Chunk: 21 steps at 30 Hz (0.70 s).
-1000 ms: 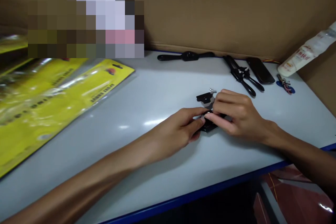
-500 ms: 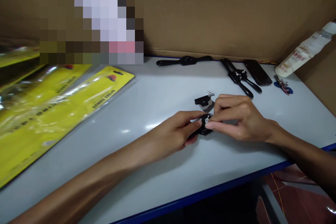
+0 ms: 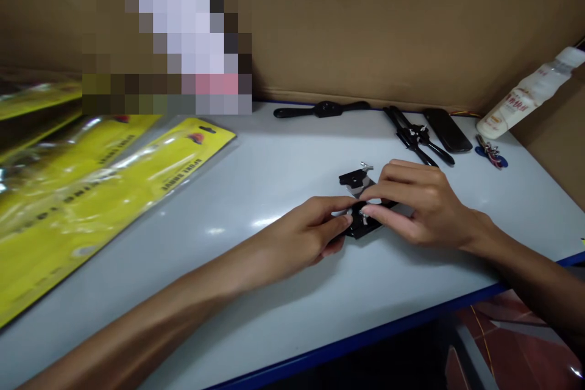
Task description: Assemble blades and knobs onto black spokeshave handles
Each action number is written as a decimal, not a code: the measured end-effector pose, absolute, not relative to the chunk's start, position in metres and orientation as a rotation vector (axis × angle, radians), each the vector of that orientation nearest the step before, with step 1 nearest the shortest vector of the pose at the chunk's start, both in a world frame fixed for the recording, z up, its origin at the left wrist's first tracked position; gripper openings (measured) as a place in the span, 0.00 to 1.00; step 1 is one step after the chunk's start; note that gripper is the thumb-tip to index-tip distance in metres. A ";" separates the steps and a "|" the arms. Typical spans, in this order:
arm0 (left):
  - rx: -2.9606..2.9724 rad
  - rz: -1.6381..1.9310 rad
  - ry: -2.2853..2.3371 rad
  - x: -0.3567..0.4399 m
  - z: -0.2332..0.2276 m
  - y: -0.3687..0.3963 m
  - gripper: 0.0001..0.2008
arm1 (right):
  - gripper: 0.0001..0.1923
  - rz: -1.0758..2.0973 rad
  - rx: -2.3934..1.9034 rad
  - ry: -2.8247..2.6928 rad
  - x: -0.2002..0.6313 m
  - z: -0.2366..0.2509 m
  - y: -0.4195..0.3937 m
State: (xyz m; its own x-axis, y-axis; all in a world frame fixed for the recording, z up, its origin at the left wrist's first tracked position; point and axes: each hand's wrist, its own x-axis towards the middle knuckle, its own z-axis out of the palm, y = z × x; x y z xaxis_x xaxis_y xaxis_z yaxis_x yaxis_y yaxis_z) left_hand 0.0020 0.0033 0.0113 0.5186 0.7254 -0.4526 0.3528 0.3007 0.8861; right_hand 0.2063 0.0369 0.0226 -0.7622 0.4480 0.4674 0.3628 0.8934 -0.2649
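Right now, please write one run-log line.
left hand: holds black tool | right hand: at tool's silver screw | black plate: lies beyond

Black tool [image 3: 359, 232], silver thumbscrew [image 3: 364, 219], black-lettered yellow packaging [image 3: 114, 214], pale tabletop [image 3: 283, 164] with blue edge [image 3: 320, 348]

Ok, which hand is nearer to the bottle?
Right. The right hand is in front and to the left of the bottle; the left hand is farther left.

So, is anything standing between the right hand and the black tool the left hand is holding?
Nothing visible does: the right hand is at the silver screw on the black tool, beside the left hand. The black plate lies beyond them.
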 end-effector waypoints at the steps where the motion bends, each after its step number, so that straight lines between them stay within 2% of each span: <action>1: 1.303 0.319 1.063 0.002 0.011 0.003 0.14 | 0.09 0.234 -0.563 -2.535 0.207 0.024 0.037; 8: 1.350 0.367 1.026 0.000 0.005 0.002 0.13 | 0.09 0.326 -0.513 -2.694 0.212 0.026 0.040; 21: 1.436 0.416 1.026 0.000 0.000 -0.001 0.13 | 0.11 0.283 -0.549 -2.666 0.209 0.017 0.043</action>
